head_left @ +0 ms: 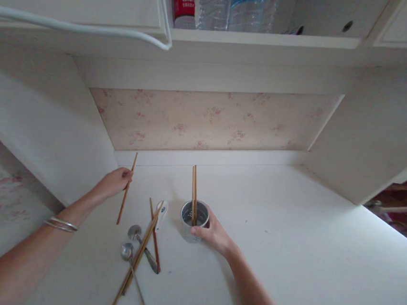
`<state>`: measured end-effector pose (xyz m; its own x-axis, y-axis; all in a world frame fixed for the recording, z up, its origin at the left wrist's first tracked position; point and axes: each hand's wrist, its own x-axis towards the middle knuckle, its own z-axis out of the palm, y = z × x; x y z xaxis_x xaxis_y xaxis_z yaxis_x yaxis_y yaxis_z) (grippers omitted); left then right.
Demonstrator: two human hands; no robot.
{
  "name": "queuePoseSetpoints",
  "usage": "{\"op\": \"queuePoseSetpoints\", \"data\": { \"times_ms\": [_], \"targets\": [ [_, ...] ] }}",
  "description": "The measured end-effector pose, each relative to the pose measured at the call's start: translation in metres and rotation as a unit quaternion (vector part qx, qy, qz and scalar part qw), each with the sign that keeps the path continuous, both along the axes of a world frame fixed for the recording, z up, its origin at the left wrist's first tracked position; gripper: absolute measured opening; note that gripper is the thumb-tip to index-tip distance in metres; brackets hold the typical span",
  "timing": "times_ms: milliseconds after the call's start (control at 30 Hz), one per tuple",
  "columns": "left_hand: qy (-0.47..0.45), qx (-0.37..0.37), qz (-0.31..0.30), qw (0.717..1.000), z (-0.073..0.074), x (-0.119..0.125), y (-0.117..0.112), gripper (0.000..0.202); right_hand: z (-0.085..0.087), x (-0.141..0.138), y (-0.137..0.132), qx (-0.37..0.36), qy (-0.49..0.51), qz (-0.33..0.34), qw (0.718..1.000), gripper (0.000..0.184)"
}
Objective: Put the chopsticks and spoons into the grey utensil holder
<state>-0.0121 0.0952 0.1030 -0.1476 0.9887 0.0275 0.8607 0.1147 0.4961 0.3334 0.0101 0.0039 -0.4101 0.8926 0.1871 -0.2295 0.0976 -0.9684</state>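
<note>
My left hand (116, 182) is closed around a single wooden chopstick (126, 190), held nearly upright above the white desk (287, 256), left of the pile. My right hand (213, 234) grips the side of a small metal utensil holder (191, 223) standing on the desk. A pair of chopsticks (194, 195) stands upright inside the holder. Between my hands lie loose chopsticks (139, 256), two metal spoons (133, 246) and a white ceramic spoon (162, 214).
Floral wallpaper (206, 121) backs the desk alcove. White side panels close it in left and right. A shelf above holds a red-labelled bottle (184, 2) and clear water bottles (235, 7). A white cable (93, 29) hangs across the upper left.
</note>
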Motion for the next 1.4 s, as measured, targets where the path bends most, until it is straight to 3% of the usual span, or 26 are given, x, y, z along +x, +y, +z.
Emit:
{"op": "queuePoseSetpoints", "data": {
  "times_ms": [67, 167, 233, 300, 467, 633, 767, 1200, 1400],
  "targets": [
    [-0.055, 0.055, -0.016, 0.997, 0.026, 0.024, -0.006, 0.036, -0.002, 0.0, 0.001, 0.0, -0.004, 0.001, 1.0, 0.071],
    [-0.277, 0.195, -0.042, 0.94, 0.057, 0.073, -0.021, 0.036, -0.003, 0.0, 0.001, 0.001, -0.008, 0.002, 1.0, 0.07],
    [-0.343, 0.226, -0.071, 0.909, 0.068, 0.105, -0.031, 0.035, -0.002, 0.0, 0.0, 0.006, -0.009, -0.002, 1.0, 0.07],
    [-0.353, 0.227, -0.096, 0.902, 0.07, 0.132, -0.038, 0.036, 0.001, 0.0, -0.002, 0.011, -0.009, -0.004, 1.0, 0.069],
    [-0.294, 0.193, -0.132, 0.927, 0.042, 0.165, -0.039, 0.038, 0.005, 0.0, -0.004, 0.013, -0.003, 0.009, 1.0, 0.07],
    [-0.188, 0.194, -0.136, 0.953, 0.003, 0.17, -0.039, 0.037, 0.003, 0.001, -0.002, 0.008, -0.007, 0.003, 1.0, 0.07],
    [-0.172, 0.174, -0.138, 0.96, -0.016, 0.173, -0.044, 0.036, 0.003, 0.002, -0.001, 0.01, -0.024, -0.005, 1.0, 0.07],
    [-0.195, 0.124, -0.136, 0.963, -0.038, 0.187, -0.053, 0.035, 0.001, 0.003, -0.002, 0.016, -0.017, -0.002, 1.0, 0.076],
    [-0.275, 0.09, -0.099, 0.952, -0.043, 0.187, -0.064, 0.042, 0.002, 0.003, -0.002, 0.029, -0.02, -0.001, 0.999, 0.078]
  ]
}}
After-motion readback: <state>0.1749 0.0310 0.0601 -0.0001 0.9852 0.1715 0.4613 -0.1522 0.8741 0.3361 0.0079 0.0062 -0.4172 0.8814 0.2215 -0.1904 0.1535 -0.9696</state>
